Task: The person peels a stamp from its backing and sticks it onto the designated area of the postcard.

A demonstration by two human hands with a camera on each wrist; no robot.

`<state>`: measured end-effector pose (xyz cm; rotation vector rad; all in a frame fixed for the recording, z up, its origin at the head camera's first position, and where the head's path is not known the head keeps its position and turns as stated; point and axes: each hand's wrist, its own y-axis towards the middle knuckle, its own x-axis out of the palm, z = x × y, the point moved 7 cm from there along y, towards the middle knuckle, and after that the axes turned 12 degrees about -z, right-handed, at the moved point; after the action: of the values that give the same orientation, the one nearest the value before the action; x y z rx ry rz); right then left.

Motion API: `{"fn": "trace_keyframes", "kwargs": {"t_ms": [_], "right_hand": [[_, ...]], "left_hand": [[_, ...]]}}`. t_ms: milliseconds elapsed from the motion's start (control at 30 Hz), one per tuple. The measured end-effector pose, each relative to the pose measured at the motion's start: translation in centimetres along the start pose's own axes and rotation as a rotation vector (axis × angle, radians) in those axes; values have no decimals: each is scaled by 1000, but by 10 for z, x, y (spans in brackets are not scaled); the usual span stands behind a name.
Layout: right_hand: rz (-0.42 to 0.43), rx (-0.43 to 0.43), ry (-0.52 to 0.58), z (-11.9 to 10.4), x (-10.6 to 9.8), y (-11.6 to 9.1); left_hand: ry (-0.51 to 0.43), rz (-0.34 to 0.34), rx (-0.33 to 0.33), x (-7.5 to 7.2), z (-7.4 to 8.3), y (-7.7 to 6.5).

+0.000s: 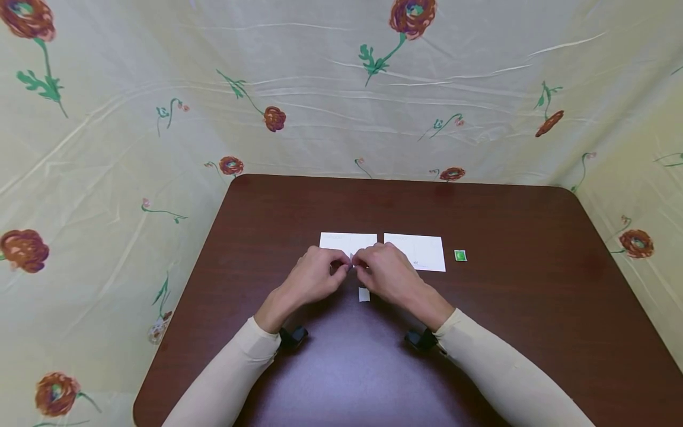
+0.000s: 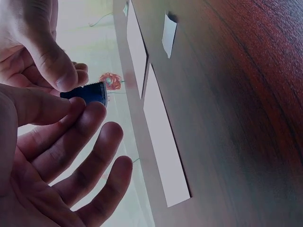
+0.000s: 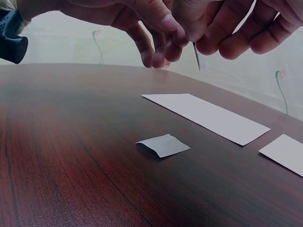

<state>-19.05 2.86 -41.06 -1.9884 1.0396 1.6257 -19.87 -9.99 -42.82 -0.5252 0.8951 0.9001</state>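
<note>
A small dark blue stamp (image 2: 93,93) with a toothed edge is held up over the table between both hands. My left hand (image 1: 318,271) pinches it between thumb and index finger, its other fingers spread in the left wrist view. At its other side, my right hand (image 1: 391,274) pinches it with thumb and fingertip. In the right wrist view the stamp (image 3: 196,56) appears nearly edge-on. Behind the hands lie two white cards, a left card (image 1: 347,240) and a right card (image 1: 421,252), each partly covered by a hand in the head view.
A small curled white paper piece (image 1: 364,295) lies nearer the person than the cards. Right of the cards sits a green stamp (image 1: 460,255) with a white border. The brown table (image 1: 512,332) has rounded corners and backs onto a flowered curtain (image 1: 320,89).
</note>
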Motion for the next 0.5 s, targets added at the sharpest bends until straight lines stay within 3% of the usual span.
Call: {"fn": "trace_keyframes", "kwargs": {"t_ms": [233,500], "right_hand": [[20,2,-2,1,-3,0],[-1,45,96,5,-4,0]], "left_hand": [[-7,56,-23,-5,-4,-2],[-42,96,-46,-9,-9,-2]]}}
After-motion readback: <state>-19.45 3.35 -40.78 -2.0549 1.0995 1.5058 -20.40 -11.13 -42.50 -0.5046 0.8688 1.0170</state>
